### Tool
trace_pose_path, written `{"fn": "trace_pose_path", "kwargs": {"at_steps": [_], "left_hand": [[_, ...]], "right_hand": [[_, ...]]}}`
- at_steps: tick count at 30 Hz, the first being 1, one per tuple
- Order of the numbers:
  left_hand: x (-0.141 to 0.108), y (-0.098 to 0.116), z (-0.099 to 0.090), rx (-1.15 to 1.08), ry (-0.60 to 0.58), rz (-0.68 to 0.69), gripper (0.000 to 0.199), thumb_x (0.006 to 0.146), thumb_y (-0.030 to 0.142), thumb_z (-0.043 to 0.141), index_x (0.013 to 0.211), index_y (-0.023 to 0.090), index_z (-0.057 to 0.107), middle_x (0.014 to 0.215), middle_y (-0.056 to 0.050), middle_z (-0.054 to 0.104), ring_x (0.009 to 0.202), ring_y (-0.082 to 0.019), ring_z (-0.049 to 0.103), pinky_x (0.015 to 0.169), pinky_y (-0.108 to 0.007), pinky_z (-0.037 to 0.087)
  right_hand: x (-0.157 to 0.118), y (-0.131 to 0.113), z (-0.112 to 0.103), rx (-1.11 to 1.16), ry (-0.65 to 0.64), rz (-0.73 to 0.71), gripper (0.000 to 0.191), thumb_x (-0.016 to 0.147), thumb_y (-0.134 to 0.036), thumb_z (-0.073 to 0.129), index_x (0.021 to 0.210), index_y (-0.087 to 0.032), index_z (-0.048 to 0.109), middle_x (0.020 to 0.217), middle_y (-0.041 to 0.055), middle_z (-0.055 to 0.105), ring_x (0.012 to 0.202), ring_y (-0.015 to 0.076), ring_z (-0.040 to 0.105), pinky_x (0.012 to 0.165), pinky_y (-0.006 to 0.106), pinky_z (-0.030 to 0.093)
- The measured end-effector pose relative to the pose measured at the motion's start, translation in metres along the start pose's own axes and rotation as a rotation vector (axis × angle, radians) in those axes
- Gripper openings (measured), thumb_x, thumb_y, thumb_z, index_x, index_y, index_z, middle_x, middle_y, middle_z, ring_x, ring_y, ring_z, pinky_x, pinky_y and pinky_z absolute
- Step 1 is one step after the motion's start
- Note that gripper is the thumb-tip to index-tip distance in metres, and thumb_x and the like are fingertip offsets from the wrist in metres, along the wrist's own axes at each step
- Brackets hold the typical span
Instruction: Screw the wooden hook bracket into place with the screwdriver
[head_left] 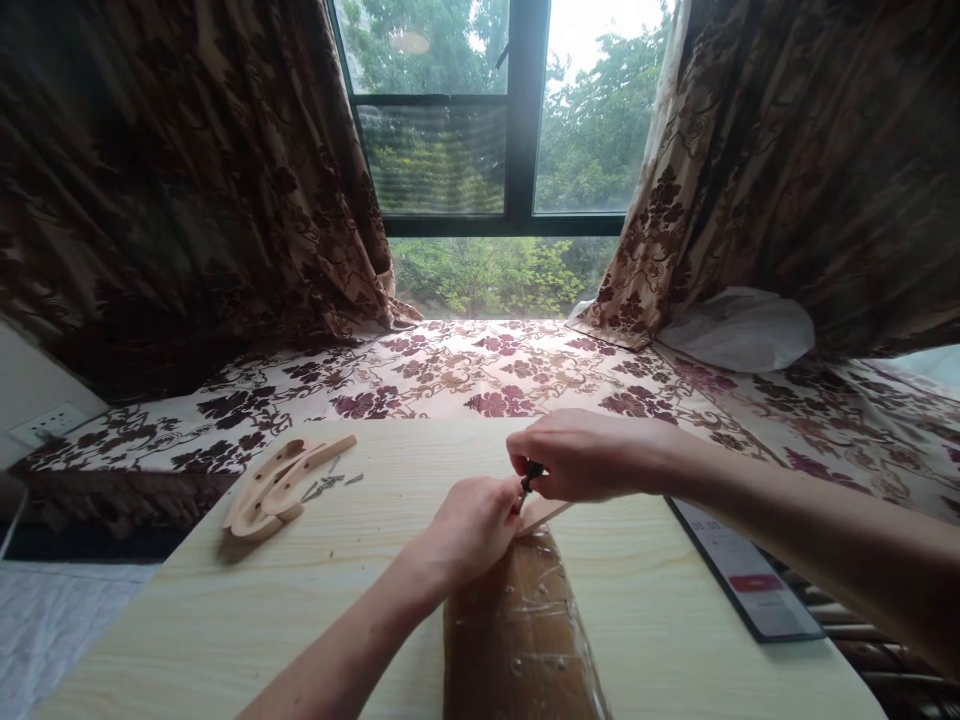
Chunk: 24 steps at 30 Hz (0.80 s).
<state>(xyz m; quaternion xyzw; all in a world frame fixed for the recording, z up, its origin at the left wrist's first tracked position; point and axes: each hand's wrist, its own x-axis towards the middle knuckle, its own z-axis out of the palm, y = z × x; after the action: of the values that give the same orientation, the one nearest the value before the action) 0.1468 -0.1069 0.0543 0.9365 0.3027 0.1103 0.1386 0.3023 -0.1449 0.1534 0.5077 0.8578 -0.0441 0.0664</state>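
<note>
My right hand point(570, 455) is closed round a small black tool point(531, 474) that points down at a light wooden piece point(541, 512). Beside it, my left hand point(480, 525) has its fingers pressed together at the tool's tip and the near end of the wooden piece; what lies between them is partly hidden. The wooden piece rests at the far end of a brown block wrapped in clear plastic point(525, 630). Curved wooden parts with holes point(281, 485) lie on the left of the table, next to several small screws point(324, 486).
The pale wooden table point(375, 610) has a tablet or phone with a lit screen point(750, 580) at its right edge, under my right forearm. Beyond the table are a flower-patterned cloth point(495, 375), a white plastic bag point(742, 330), curtains and a window.
</note>
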Motion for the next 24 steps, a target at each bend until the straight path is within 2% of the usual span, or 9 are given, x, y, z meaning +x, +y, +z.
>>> {"fn": "trace_pose_path", "kwargs": {"at_steps": [3, 6, 9, 13, 19, 24], "left_hand": [[0.0007, 0.0002, -0.0002, 0.015, -0.008, -0.015, 0.016, 0.080, 0.013, 0.049, 0.073, 0.019, 0.062, 0.065, -0.003, 0.066, 0.061, -0.019, 0.062, 0.056, -0.026, 0.039], [0.0010, 0.0009, -0.0016, 0.020, -0.019, -0.024, 0.015, 0.079, 0.014, 0.050, 0.072, 0.019, 0.062, 0.063, -0.002, 0.065, 0.059, -0.019, 0.061, 0.055, -0.025, 0.039], [0.0009, 0.0012, -0.0024, 0.022, -0.024, -0.024, 0.017, 0.080, 0.012, 0.048, 0.073, 0.019, 0.062, 0.063, -0.002, 0.064, 0.058, -0.018, 0.061, 0.054, -0.025, 0.038], [0.0010, 0.0015, -0.0018, 0.019, -0.024, -0.024, 0.018, 0.080, 0.012, 0.048, 0.071, 0.019, 0.061, 0.064, -0.002, 0.064, 0.058, -0.017, 0.059, 0.054, -0.025, 0.037], [0.0025, 0.0009, -0.0010, 0.011, -0.034, -0.040, 0.019, 0.080, 0.014, 0.050, 0.065, 0.018, 0.060, 0.058, -0.002, 0.062, 0.051, -0.016, 0.055, 0.053, -0.026, 0.035], [0.0028, -0.0023, 0.0011, -0.016, -0.036, -0.031, 0.017, 0.080, 0.015, 0.049, 0.067, 0.018, 0.060, 0.061, -0.002, 0.064, 0.056, -0.016, 0.058, 0.053, -0.024, 0.035]], "right_hand": [[0.0042, 0.0029, 0.0019, -0.001, 0.012, 0.049, 0.020, 0.077, -0.025, 0.054, 0.087, -0.016, 0.069, 0.072, 0.0080, 0.069, 0.062, 0.0155, 0.056, 0.049, 0.024, 0.027], [0.0051, 0.0037, 0.0007, 0.000, 0.028, 0.070, 0.023, 0.076, -0.027, 0.055, 0.092, -0.016, 0.069, 0.073, 0.0078, 0.069, 0.062, 0.0162, 0.056, 0.049, 0.024, 0.028], [0.0020, 0.0026, -0.0024, -0.003, 0.030, 0.019, 0.026, 0.074, -0.023, 0.056, 0.096, -0.016, 0.068, 0.074, 0.0065, 0.069, 0.061, 0.0156, 0.055, 0.049, 0.024, 0.027], [-0.0007, -0.0007, -0.0031, -0.020, 0.045, -0.040, 0.019, 0.077, -0.019, 0.054, 0.088, -0.017, 0.069, 0.073, 0.0062, 0.069, 0.061, 0.0149, 0.055, 0.050, 0.025, 0.027], [0.0035, -0.0046, -0.0028, -0.029, 0.000, 0.060, 0.021, 0.081, -0.026, 0.053, 0.085, -0.015, 0.070, 0.074, 0.0084, 0.070, 0.063, 0.0161, 0.056, 0.050, 0.026, 0.027], [0.0006, 0.0013, -0.0064, 0.014, -0.005, 0.012, 0.024, 0.076, -0.024, 0.056, 0.095, -0.018, 0.069, 0.077, 0.0056, 0.069, 0.063, 0.0156, 0.055, 0.051, 0.025, 0.030]]}}
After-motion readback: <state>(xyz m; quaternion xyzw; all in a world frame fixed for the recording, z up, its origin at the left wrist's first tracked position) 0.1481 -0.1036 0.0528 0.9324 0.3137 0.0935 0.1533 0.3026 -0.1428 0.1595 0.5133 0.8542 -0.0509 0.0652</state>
